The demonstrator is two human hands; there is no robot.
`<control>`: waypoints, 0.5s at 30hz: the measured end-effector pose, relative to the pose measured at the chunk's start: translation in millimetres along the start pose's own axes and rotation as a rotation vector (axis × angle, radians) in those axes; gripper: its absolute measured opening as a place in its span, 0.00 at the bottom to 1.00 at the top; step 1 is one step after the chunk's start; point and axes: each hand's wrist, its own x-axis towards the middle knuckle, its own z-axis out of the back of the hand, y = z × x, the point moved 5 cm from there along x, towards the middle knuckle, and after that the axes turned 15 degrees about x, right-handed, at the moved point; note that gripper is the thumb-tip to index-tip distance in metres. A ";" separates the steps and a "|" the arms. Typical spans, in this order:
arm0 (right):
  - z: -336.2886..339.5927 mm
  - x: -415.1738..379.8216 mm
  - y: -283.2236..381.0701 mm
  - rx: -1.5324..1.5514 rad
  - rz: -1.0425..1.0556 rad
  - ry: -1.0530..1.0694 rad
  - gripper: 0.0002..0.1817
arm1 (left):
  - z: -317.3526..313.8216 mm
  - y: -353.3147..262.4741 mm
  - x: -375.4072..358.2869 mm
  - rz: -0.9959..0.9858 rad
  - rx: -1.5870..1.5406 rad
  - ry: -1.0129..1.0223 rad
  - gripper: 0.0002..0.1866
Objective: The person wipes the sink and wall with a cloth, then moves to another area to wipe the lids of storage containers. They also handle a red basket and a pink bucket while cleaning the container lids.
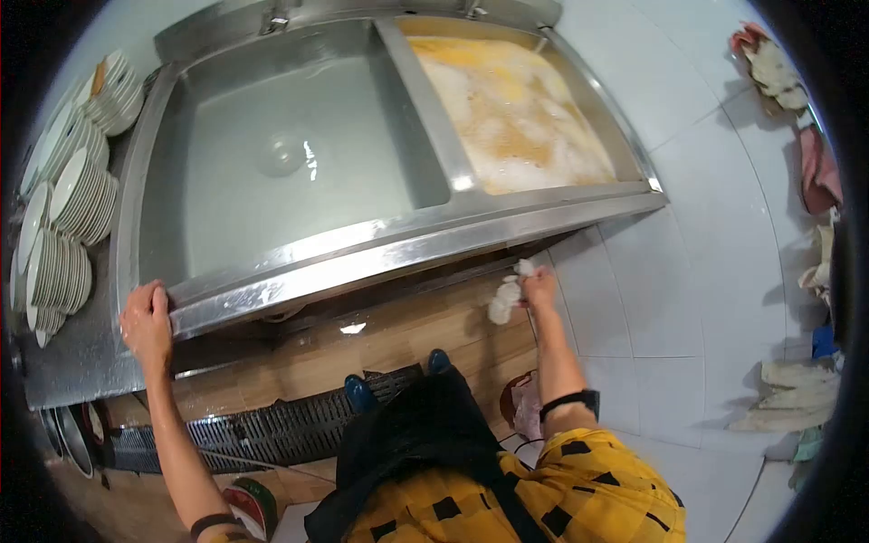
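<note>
"Two things come nearest: a dark apron [407, 434] and a yellow, black-patched sleeve [602, 484]. What lies past them?"

"A slatted black mat [262, 434] on the floor, with blue shoes [360, 395] at its far edge. Then the hands."

"How is the right hand [539, 288] set?"

"Its fingers are clamped on a lumpy white wad [505, 300], too blurred to identify. That hangs low, outside the sink [317, 258], near its right end and beside white tiles [625, 308]."

"And the left hand [146, 328]?"

"On the sink's front left corner. Its fingers lie close together, though whether they grip the rim or merely rest there, one cannot tell."

"Which step is this?"

"Handling the wad outside the sink, it seems, with the left hand as a brace. If the wad is meant for the water, the next move calls for a secure hold and a lift over the front rim."

"Farther off?"

"Stacked plates [83, 195] at the left, greyish water [299, 208] in the larger basin, yellowish suds [520, 113] in the smaller, and a tap [273, 20] at the back."
</note>
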 end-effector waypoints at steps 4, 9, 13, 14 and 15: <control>-49.1 -84.7 103.5 0.556 -0.099 -0.082 0.14 | -17.5 18.8 1.1 0.006 -0.021 0.007 0.16; -105.8 -76.4 129.4 0.605 0.269 -0.046 0.20 | -47.4 45.0 7.0 0.109 -0.215 0.117 0.16; -104.3 -32.0 81.1 0.054 0.160 0.096 0.33 | -45.7 33.0 12.5 0.036 -0.136 0.227 0.20; -87.4 -9.5 72.2 0.042 0.215 -0.013 0.33 | -50.7 35.6 10.6 0.069 -0.130 0.246 0.22; -68.5 12.0 65.6 0.024 0.268 -0.120 0.32 | -57.3 42.2 11.8 0.073 -0.051 0.176 0.23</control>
